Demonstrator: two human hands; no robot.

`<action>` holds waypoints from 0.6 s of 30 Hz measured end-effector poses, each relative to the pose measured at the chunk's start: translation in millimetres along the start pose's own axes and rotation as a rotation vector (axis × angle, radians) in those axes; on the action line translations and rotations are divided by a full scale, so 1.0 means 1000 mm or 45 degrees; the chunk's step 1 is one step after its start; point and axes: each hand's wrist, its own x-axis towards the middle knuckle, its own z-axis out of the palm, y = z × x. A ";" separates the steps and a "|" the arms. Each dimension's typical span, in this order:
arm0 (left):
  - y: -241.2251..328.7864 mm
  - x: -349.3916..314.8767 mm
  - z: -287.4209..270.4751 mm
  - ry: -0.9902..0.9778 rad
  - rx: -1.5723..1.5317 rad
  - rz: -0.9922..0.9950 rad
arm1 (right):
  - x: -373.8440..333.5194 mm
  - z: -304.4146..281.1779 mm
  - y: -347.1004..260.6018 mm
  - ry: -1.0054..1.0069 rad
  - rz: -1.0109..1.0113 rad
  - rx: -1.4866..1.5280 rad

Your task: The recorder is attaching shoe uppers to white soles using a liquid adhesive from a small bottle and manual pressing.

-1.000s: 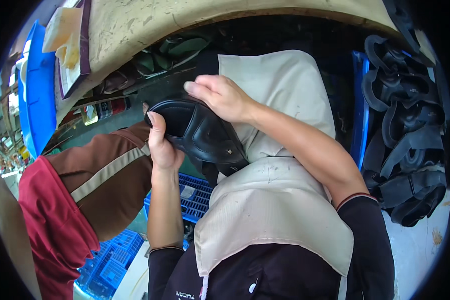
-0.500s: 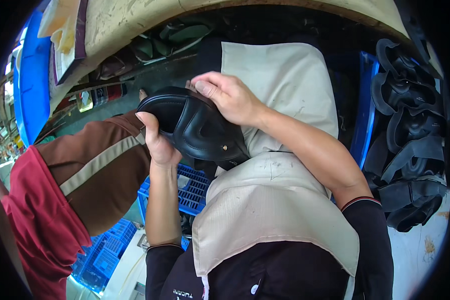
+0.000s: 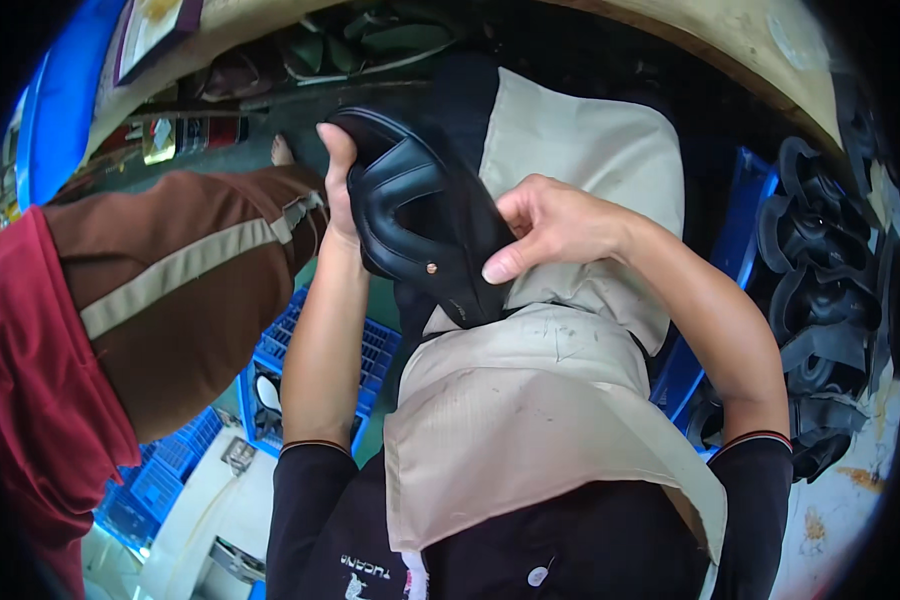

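A black leather sandal [image 3: 395,215] with stitched crossing straps and a small gold rivet is held above my lap, tilted. My left hand [image 3: 342,195] grips its left side, thumb up along the edge, the other fingers hidden behind it. On the right edge, lower down, my right hand [image 3: 545,230] pinches the sandal between the thumb and fingers partly hidden by it. Under my forearms a beige apron [image 3: 560,430] covers my lap.
Several black sandals or uppers [image 3: 825,240] are stacked at the right beside a blue crate [image 3: 735,220]. A person in brown trousers [image 3: 190,290] stands close at left. Blue baskets [image 3: 370,370] sit below my left forearm. A table edge [image 3: 650,20] curves across the top.
My right hand has moved from the sandal's top edge down to its lower right edge. The sandal has turned, showing more of its straps and side, and moved slightly right.
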 end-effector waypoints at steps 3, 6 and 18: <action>-0.003 -0.011 -0.007 0.087 0.012 0.102 | 0.006 0.004 0.002 -0.098 0.104 0.032; -0.008 -0.018 -0.010 0.211 0.065 0.190 | 0.015 0.007 0.007 -0.109 0.145 0.044; -0.023 -0.042 -0.037 -0.005 -0.270 0.396 | 0.062 0.005 0.009 -0.066 -0.109 -0.349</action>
